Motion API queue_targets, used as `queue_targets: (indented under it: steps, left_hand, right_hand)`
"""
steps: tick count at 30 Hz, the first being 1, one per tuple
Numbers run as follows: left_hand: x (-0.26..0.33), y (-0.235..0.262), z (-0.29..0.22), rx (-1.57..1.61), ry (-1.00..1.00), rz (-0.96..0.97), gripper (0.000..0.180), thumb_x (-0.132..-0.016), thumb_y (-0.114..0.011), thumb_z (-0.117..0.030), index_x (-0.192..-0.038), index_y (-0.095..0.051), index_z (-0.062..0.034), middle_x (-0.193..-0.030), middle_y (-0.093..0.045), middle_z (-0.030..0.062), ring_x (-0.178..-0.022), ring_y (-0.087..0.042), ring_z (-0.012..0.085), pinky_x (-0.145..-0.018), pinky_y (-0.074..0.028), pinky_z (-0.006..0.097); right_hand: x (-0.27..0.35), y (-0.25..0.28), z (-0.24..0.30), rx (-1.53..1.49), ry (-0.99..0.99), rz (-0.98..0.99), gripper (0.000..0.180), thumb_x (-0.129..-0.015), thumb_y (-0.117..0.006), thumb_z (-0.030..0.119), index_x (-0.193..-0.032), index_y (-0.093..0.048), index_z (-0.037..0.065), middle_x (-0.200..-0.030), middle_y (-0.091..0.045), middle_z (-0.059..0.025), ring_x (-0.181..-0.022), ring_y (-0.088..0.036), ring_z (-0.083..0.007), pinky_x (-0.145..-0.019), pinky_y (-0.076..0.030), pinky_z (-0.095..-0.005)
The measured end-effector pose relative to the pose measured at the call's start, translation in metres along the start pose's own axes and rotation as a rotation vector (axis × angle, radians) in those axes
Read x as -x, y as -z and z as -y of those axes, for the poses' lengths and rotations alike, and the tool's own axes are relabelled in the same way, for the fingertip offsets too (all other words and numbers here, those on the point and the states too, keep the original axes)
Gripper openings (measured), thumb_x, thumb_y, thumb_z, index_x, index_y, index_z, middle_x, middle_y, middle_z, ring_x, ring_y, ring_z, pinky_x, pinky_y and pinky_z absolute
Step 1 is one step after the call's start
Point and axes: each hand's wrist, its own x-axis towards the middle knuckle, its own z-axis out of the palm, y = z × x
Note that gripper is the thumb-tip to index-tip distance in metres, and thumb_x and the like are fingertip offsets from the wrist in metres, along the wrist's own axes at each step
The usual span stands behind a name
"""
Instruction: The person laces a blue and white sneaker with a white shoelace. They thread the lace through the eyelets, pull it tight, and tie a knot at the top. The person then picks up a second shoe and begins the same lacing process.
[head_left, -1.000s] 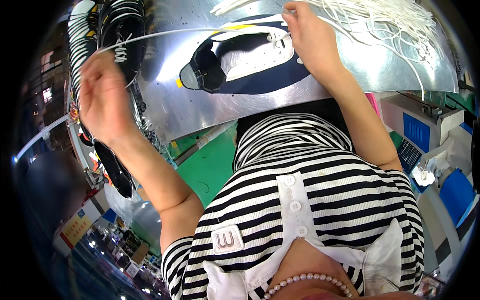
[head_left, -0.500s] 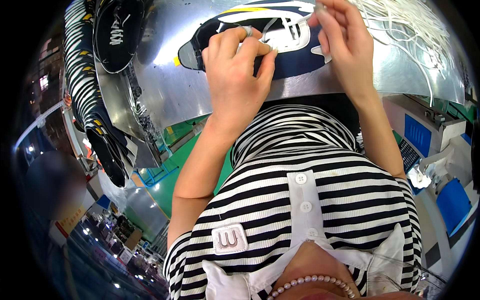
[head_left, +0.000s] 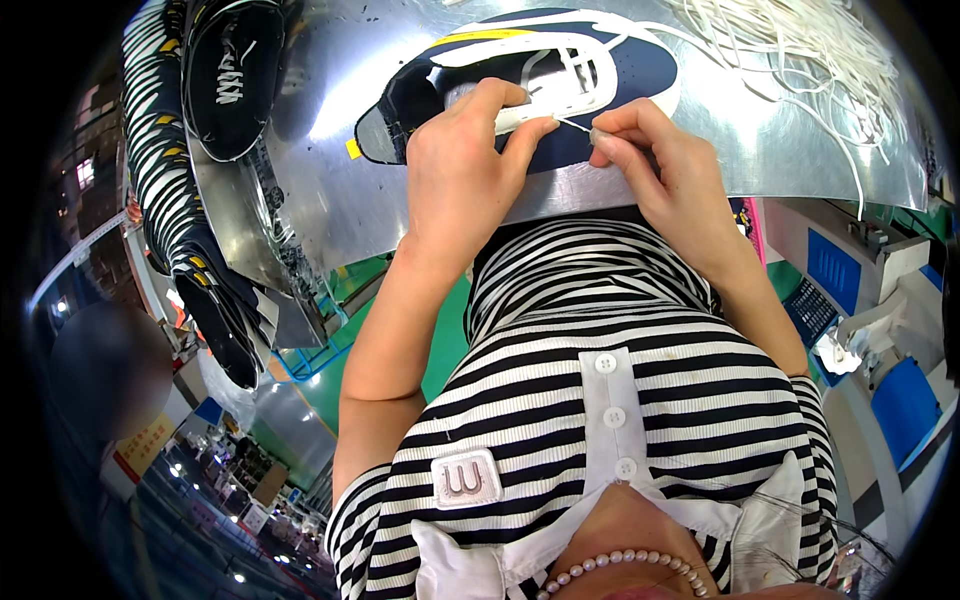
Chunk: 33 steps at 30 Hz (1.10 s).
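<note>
A navy shoe upper (head_left: pixel 645 75) with white and yellow trim lies on the metal table, its grey-lined heel toward the left. My left hand (head_left: pixel 465 160) is closed on its near white eyelet edge, index finger inside the opening and thumb at the edge. A thin white shoelace (head_left: pixel 573 125) runs taut from beside that thumb to my right hand (head_left: pixel 660 170), which pinches it between thumb and fingertips. More lace crosses the eyelet rows near the toe. My left fingers hide part of the shoe's near side.
A heap of loose white laces (head_left: pixel 820 50) spreads over the far right of the metal table (head_left: pixel 350 220), with one strand hanging past its edge. At the left lies a black laced shoe (head_left: pixel 232 100), beside a long row of nested striped shoes (head_left: pixel 165 170).
My right hand has come down and left from beyond the toe to the near eyelet edge, drawing lace there. My left fingers have shifted slightly along the edge.
</note>
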Motion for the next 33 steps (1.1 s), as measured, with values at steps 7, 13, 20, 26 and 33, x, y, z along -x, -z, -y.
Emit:
queue_targets:
  steps: [7,13,20,26,33]
  left_hand:
    - [0.001,-0.001,0.012,0.102,-0.155,0.031,0.026,-0.079,-0.078,-0.018,-0.095,-0.062,-0.0042,-0.076,-0.068,0.0121,-0.068,-0.067,0.0291,-0.058,-0.05,0.035]
    - [0.011,-0.008,0.022,0.268,-0.25,-0.019,0.033,-0.078,-0.078,-0.011,-0.104,-0.058,-0.0028,-0.077,-0.065,0.0099,-0.061,-0.062,0.0272,-0.054,-0.047,0.035]
    - [0.014,-0.015,0.022,0.056,-0.39,-0.084,0.039,-0.08,-0.079,-0.006,-0.107,-0.052,0.0,-0.08,-0.068,0.012,-0.064,-0.067,0.0262,-0.055,-0.049,0.031]
    - [0.022,-0.014,0.019,0.035,-0.438,-0.167,0.035,-0.077,-0.079,-0.006,-0.102,-0.055,-0.0016,-0.076,-0.061,0.0098,-0.058,-0.055,0.0275,-0.053,-0.044,0.036]
    - [0.02,-0.004,0.015,0.122,-0.235,-0.089,0.036,-0.081,-0.078,-0.01,-0.103,-0.053,-0.0004,-0.08,-0.066,0.0131,-0.066,-0.065,0.0275,-0.059,-0.05,0.034]
  right_hand:
    - [-0.013,0.003,0.007,-0.389,-0.344,0.121,0.013,-0.098,-0.056,0.012,-0.106,-0.057,0.002,-0.078,-0.065,-0.0041,-0.056,-0.048,-0.0038,-0.051,-0.037,-0.0176]
    - [-0.013,0.0,0.006,-0.456,-0.433,0.173,0.012,-0.098,-0.057,0.014,-0.106,-0.055,0.005,-0.073,-0.062,-0.0013,-0.055,-0.045,-0.0026,-0.05,-0.035,-0.0167]
    - [-0.02,-0.018,0.001,0.072,-0.104,0.07,0.016,-0.095,-0.059,0.008,-0.109,-0.052,0.003,-0.077,-0.066,-0.0076,-0.07,-0.064,-0.0161,-0.065,-0.051,-0.025]
    - [-0.011,0.021,0.022,0.201,0.124,-0.018,0.02,-0.09,-0.064,0.019,-0.106,-0.059,0.008,-0.079,-0.068,-0.0096,-0.067,-0.065,-0.0289,-0.061,-0.049,-0.0353]
    - [-0.024,0.023,0.036,0.148,0.179,-0.101,0.017,-0.095,-0.059,0.017,-0.107,-0.057,0.005,-0.084,-0.068,-0.0135,-0.073,-0.067,-0.029,-0.064,-0.05,-0.036]
